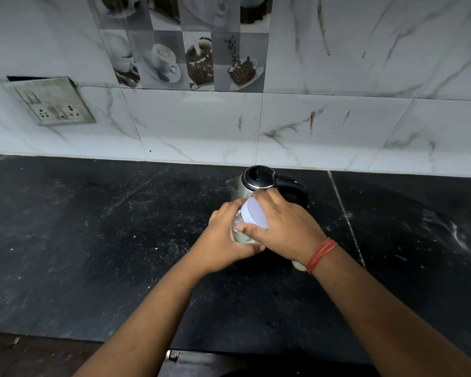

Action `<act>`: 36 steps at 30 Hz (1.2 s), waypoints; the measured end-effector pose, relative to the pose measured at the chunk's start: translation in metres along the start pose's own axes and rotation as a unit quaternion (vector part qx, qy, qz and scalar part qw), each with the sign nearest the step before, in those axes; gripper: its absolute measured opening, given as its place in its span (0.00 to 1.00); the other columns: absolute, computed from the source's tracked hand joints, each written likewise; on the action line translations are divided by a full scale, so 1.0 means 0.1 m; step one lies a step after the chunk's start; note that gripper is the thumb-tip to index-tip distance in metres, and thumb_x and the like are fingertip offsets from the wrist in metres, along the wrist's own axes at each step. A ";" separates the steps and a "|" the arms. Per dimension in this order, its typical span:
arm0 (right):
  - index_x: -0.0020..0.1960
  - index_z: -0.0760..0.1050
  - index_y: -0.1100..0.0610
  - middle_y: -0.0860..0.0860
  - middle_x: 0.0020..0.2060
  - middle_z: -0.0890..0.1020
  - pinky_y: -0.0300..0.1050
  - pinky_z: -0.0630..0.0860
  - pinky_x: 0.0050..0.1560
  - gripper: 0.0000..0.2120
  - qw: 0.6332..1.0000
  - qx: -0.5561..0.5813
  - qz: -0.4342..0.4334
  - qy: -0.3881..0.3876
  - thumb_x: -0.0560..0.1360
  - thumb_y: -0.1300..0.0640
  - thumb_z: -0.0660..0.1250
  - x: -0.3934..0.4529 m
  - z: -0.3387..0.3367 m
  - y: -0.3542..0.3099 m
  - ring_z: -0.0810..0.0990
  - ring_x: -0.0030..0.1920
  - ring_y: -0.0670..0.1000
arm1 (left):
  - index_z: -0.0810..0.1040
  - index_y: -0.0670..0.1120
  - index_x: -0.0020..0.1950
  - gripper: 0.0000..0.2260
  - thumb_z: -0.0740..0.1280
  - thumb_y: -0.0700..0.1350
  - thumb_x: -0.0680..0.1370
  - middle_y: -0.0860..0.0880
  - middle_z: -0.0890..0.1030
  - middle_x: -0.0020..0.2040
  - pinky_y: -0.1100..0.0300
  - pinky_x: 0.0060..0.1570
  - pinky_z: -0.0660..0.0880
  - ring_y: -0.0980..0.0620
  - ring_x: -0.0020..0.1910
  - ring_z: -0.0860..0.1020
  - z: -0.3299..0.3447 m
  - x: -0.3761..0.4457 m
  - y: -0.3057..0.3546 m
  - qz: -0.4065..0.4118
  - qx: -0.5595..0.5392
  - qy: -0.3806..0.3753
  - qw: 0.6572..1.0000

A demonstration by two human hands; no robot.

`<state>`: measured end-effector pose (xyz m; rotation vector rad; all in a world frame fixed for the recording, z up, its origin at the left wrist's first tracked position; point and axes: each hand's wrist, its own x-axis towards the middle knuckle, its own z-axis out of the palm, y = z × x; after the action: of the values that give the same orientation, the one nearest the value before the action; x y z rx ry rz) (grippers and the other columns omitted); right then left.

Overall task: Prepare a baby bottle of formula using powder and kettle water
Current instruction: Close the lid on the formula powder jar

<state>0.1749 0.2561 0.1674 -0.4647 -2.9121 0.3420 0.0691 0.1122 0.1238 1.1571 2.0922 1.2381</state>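
Observation:
A clear container (239,235) with a white lid (253,212) is held tilted over the black counter (93,240), in front of the kettle. My left hand (223,238) wraps around its clear body. My right hand (280,227) grips the white lid from the right. Whether this is the baby bottle or a powder jar I cannot tell. The steel kettle (259,180) with black lid and handle stands just behind my hands near the wall. A small pale object (298,265) peeks out under my right wrist.
A marble-tiled wall (337,126) rises behind the counter, with a socket plate (52,102) at the upper left. The counter's front edge (65,337) runs along the bottom, with a metal fitting (172,355) below it.

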 end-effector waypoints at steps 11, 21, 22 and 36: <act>0.63 0.70 0.53 0.52 0.61 0.78 0.50 0.73 0.45 0.33 0.993 -0.004 0.111 0.048 0.74 0.28 0.51 0.03 0.14 -0.20 0.81 0.54 0.60 | 0.68 0.57 0.72 0.38 0.72 0.59 0.62 0.65 0.69 0.62 0.68 0.61 0.66 0.57 0.65 0.65 0.09 0.00 -0.06 0.036 0.017 0.056 0.998; 0.69 0.67 0.57 0.56 0.62 0.78 0.50 0.73 0.47 0.43 0.988 0.024 0.130 -0.082 0.71 0.23 0.55 0.01 0.08 -0.21 0.80 0.57 0.59 | 0.68 0.58 0.72 0.36 0.74 0.55 0.65 0.60 0.69 0.64 0.63 0.63 0.66 0.56 0.65 0.65 0.13 -0.03 -0.23 0.000 0.006 0.149 0.989; 0.65 0.71 0.56 0.55 0.58 0.81 0.49 0.74 0.46 0.41 0.988 0.001 0.123 -0.091 0.71 0.22 0.54 0.00 0.04 -0.18 0.81 0.55 0.58 | 0.68 0.58 0.72 0.36 0.77 0.54 0.66 0.60 0.69 0.65 0.60 0.64 0.66 0.56 0.66 0.64 0.11 -0.04 -0.25 -0.003 0.005 0.148 0.989; 0.68 0.71 0.54 0.52 0.59 0.77 0.52 0.77 0.50 0.35 0.998 0.024 -0.050 0.030 0.73 0.29 0.53 0.09 0.15 0.00 0.80 0.53 0.58 | 0.67 0.56 0.75 0.40 0.81 0.53 0.66 0.60 0.70 0.68 0.58 0.70 0.67 0.56 0.70 0.65 0.02 -0.05 -0.23 0.037 0.018 0.072 0.997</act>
<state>0.1629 0.2557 0.1539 -0.3142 -2.8494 0.3763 0.0631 0.1036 0.1021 1.2035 2.2017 1.3612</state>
